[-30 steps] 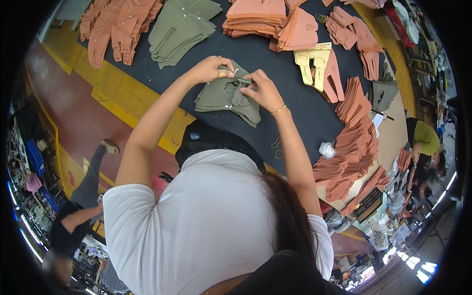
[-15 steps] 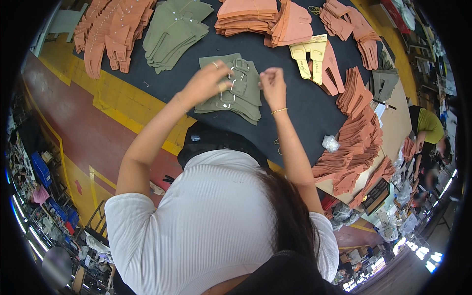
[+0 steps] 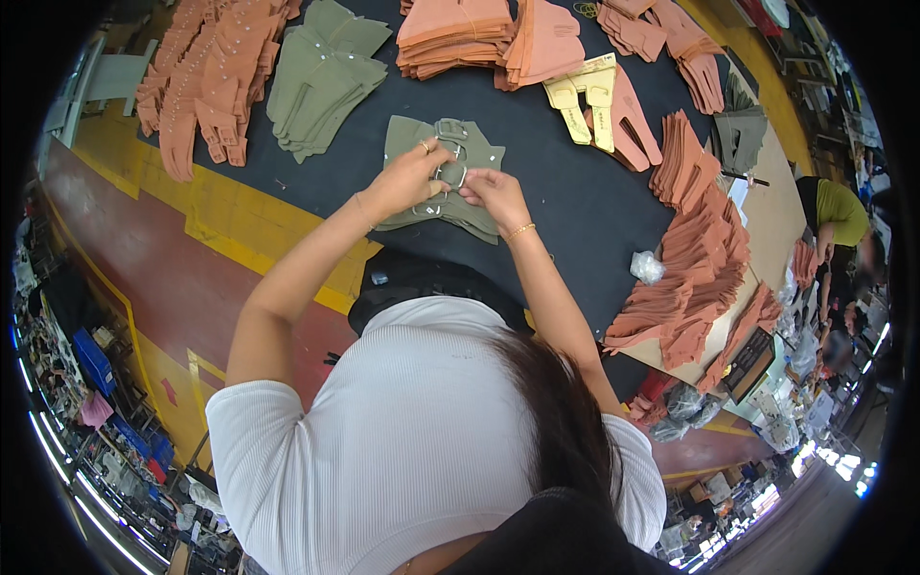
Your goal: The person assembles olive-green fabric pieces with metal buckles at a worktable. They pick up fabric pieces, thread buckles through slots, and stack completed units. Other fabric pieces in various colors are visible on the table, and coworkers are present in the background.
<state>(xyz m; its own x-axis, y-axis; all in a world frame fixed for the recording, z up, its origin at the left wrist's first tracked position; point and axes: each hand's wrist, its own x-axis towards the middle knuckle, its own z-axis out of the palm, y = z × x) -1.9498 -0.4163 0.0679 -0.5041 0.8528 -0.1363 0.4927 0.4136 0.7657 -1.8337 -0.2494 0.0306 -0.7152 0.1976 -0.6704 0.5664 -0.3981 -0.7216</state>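
Observation:
A small stack of olive-green cut pieces point(image 3: 407, 134) with strap-like tabs lies on the dark table close in front of me. Small white ties or loops show along the middle of it. My left hand point(image 3: 410, 182) is closed over the stack, its thumb and fingers pinching a rounded olive tab point(image 3: 451, 173). From the other side, my right hand point(image 3: 498, 201) pinches at the same tab's edge, beside a white loop point(image 3: 463, 178). The fingertips hide exactly how the loop and tab meet.
Another olive stack point(image 3: 321, 86) and rust-orange pieces point(image 3: 213, 91) lie to the left. Farther back are an orange stack point(image 3: 453, 43) and a yellow template point(image 3: 596, 94). Orange piles point(image 3: 695, 259) and a clear plastic bundle point(image 3: 647, 267) sit right. A person point(image 3: 839, 216) bends over at far right.
My hands were apart above the olive stack; now both have come together on its middle tab. My right hand moved left and nearer to me. The whole view shifted slightly.

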